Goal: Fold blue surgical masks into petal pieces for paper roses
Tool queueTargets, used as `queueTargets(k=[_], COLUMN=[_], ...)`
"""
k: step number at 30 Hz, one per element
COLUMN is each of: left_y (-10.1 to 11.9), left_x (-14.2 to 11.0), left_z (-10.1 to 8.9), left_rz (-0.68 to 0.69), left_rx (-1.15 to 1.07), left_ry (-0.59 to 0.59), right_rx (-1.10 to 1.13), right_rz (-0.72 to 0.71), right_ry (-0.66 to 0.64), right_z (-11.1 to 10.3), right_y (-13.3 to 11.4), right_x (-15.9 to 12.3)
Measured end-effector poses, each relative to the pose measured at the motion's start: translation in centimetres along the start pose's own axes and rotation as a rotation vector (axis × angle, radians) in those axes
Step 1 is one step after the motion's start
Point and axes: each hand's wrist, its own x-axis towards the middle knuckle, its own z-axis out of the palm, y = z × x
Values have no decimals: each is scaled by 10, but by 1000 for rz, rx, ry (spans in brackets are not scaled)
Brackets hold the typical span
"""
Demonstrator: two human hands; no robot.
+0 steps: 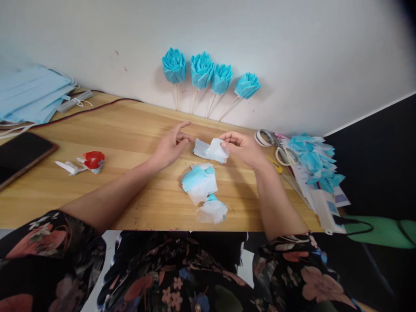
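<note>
My right hand (242, 148) pinches a small white-and-blue cloth-like piece (212, 149) by its right side, a little above the table. To its left is my left hand (171, 145), with the index finger stretched out and the other fingers loosely curled. Its fingertips come close to the piece's left edge; whether they touch it I cannot tell. Below the hands, a loose pile of similar white and blue pieces (199, 182) lies on the wooden table (156, 199). A smaller bunch of pieces (212, 211) sits nearer the front edge.
Several blue handmade flowers (202, 71) on sticks lean against the wall. At right are tape rolls (264, 138), scissors (286, 157), a yellow cutter (276, 165) and more blue pieces (310, 151). Face masks (35, 93), a phone (24, 156) and red scraps (94, 160) lie left.
</note>
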Motion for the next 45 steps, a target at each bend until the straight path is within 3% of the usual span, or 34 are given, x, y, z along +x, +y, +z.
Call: queueTargets(k=[5, 12, 18, 21, 26, 29, 38, 41, 45], left_y=[-9, -12, -8, -2, -2, -7, -9, -5, -1], left_x=[3, 4, 1, -1, -3, -3, -1, -1, 1], left_z=[-2, -2, -2, -1, 3, 3, -1, -3, -8], left_rz=[-37, -38, 16, 127, 432, 476, 444, 362, 140], left_rx=[40, 9, 91, 222, 461, 559, 606, 495, 324], left_ry=[46, 30, -1, -55, -168, -215, -279, -157, 34], right_rx=[68, 99, -18, -77, -224, -321, -653, -642, -514], right_rz=[52, 94, 64, 9, -53, -59, -124, -138, -170], right_ry=[-60, -72, -4, -1, 18, 44, 54, 25, 21], right_z=[18, 27, 33, 36, 39, 41, 44, 45, 48], right_y=[14, 32, 50, 53, 46, 41, 36, 34, 23], right_x=[18, 35, 39, 38, 35, 34, 32, 30, 25])
